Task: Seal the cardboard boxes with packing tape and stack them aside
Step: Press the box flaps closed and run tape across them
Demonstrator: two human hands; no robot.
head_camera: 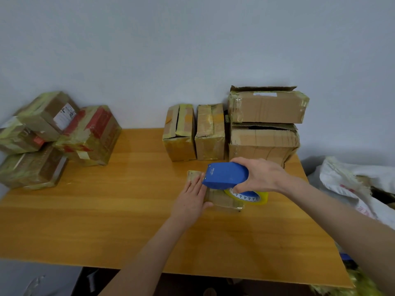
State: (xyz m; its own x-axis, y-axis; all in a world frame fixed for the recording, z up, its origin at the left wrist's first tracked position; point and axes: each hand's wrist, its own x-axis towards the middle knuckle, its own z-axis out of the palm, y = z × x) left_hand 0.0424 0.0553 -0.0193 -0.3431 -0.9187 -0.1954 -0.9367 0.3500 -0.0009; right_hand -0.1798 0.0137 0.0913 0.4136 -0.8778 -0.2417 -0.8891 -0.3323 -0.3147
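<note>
Left hand (191, 199) lies flat, palm down; right hand (259, 175) is clenched, knuckles up.

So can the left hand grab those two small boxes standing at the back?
Probably yes: bare wooden table lies between the left hand and the two small upright cardboard boxes, though it is pressing the flat taped box.

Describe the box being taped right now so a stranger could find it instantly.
Start at the wooden table and look below the row of boxes against the wall. The small flat box lies under the blue tape dispenser; unlike the others, it is pinned by the left hand.
</note>
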